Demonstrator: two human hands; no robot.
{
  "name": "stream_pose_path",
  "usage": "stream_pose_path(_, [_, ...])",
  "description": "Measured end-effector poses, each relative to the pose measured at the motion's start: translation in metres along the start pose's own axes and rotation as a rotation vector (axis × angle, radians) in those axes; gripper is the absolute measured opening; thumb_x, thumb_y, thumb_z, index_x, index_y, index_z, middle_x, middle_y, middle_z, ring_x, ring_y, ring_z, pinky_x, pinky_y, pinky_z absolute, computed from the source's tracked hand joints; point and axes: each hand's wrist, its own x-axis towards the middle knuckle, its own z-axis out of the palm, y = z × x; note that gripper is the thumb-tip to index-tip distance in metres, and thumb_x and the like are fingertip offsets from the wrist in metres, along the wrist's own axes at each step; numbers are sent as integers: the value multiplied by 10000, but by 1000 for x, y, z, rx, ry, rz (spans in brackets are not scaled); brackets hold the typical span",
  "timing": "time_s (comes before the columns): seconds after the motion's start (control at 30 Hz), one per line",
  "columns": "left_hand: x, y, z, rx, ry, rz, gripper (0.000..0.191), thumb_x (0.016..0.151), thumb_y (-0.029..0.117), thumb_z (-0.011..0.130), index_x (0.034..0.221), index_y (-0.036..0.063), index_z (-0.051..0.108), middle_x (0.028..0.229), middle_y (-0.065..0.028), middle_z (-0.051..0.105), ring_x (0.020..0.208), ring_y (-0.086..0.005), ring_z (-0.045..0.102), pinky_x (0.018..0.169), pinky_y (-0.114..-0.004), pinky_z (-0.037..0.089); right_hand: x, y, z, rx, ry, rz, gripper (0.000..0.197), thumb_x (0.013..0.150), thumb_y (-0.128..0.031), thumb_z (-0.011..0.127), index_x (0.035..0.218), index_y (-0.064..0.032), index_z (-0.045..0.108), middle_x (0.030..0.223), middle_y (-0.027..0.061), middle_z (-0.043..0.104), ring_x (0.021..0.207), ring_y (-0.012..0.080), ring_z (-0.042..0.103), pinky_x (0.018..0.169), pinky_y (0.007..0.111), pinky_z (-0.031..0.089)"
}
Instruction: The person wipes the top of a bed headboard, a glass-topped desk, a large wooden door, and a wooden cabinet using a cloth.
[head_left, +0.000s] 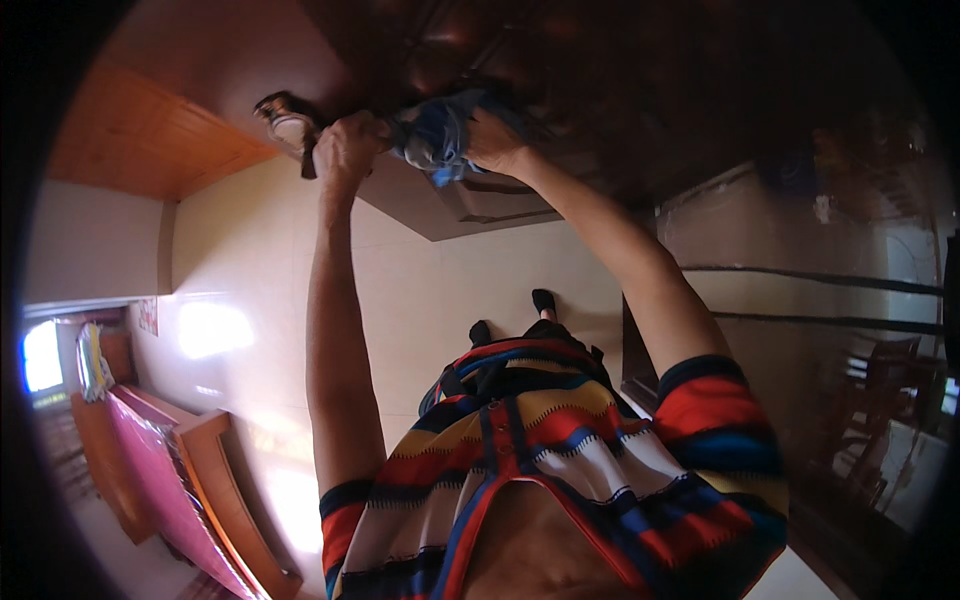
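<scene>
My left hand (347, 146) is closed at the edge of a dark brown panelled door (420, 206), on what looks like its handle. Brown and metallic door hardware (291, 129) shows just left of those fingers; the exact part gripped is hidden. My right hand (496, 142) holds a crumpled blue cloth (439, 131) beside the left hand, up against the door. Slight blur hides where the cloth touches.
Pale floor tiles (390, 277) lie below, with my feet in dark socks (544, 302). At lower left stands a wooden bed frame (214, 480) with a pink mattress (161, 487). Dark glossy furniture or panelling (720, 225) flanks my right arm. An orange wooden surface (150, 127) is at upper left.
</scene>
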Motion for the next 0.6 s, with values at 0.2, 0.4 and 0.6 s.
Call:
stream_pose_path(0.2, [4, 22, -9, -269, -101, -164, 162, 716, 253, 558, 766, 127, 647, 694, -85, 636, 696, -283, 610, 636, -383, 476, -149, 58, 67, 20, -192, 191, 153, 783, -124, 485, 859, -186, 603, 1006, -9, 582, 987, 138, 502, 953, 334, 318])
stream_pose_path(0.4, [5, 11, -5, -310, -60, -153, 243, 742, 276, 464, 744, 132, 660, 586, -39, 618, 618, -226, 607, 615, -341, 464, -269, 142, 16, -133, -506, 178, 213, 810, -143, 463, 982, -155, 589, 1049, 33, 584, 1055, 135, 486, 994, 373, 271])
stream_pose_path(0.6, [5, 12, 2, -348, -57, -161, 273, 769, 255, 452, 767, 69, 652, 577, -44, 614, 571, -172, 592, 572, -291, 451, -316, 187, -55, -387, -407, 350, 250, 804, -164, 503, 1044, -149, 572, 1126, 78, 547, 1092, 189, 470, 988, 420, 284])
